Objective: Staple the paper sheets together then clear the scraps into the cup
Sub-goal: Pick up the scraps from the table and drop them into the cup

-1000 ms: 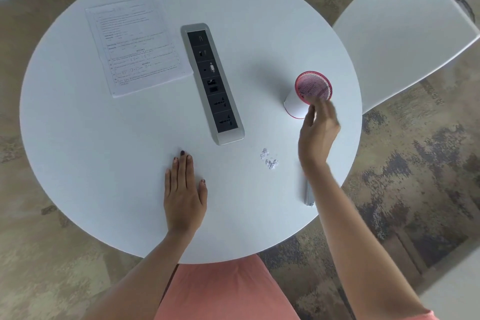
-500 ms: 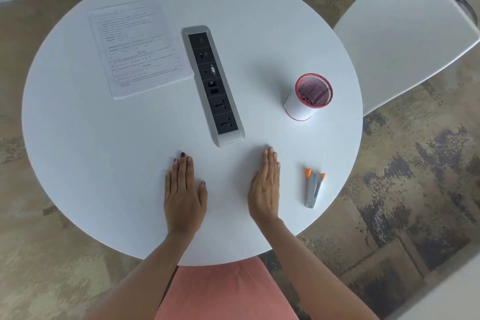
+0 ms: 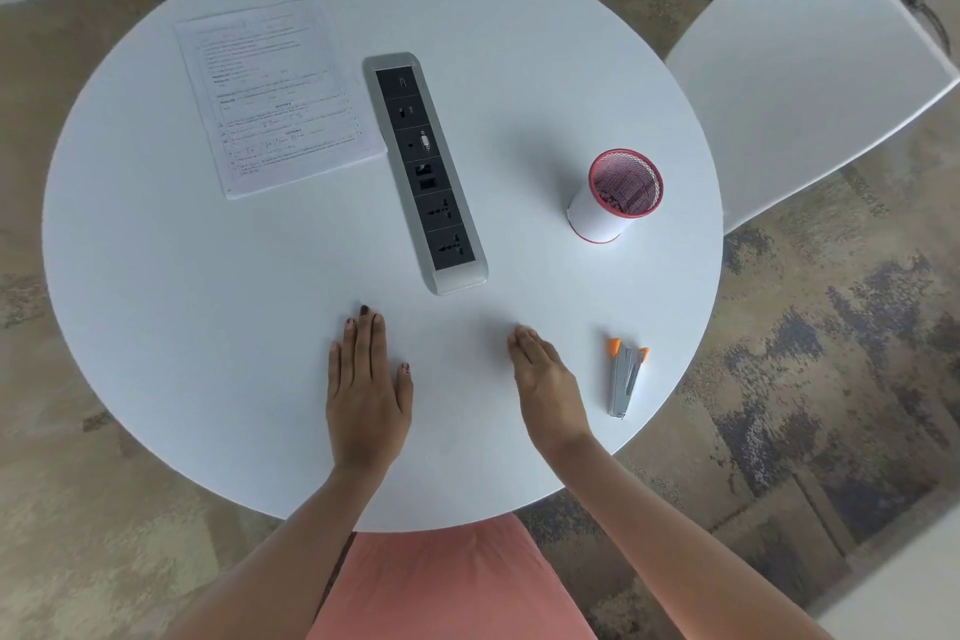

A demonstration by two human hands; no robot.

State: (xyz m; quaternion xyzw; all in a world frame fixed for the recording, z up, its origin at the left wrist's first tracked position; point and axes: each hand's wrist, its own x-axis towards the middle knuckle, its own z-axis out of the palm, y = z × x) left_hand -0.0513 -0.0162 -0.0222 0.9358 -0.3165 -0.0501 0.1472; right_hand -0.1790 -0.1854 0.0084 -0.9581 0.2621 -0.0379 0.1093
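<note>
Head view: stapler [image 3: 626, 379] lies just right of right hand's [image 3: 548, 387] flat fingers [image 3: 524, 343].

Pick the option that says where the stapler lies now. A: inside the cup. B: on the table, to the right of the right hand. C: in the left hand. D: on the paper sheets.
B: the stapler lies on the table beside the right hand, touching neither hand.

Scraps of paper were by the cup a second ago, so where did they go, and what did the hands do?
The scraps are gone from the table. The right hand came back from the cup and now lies open near the stapler. The left hand, papers and cup stayed put.
</note>
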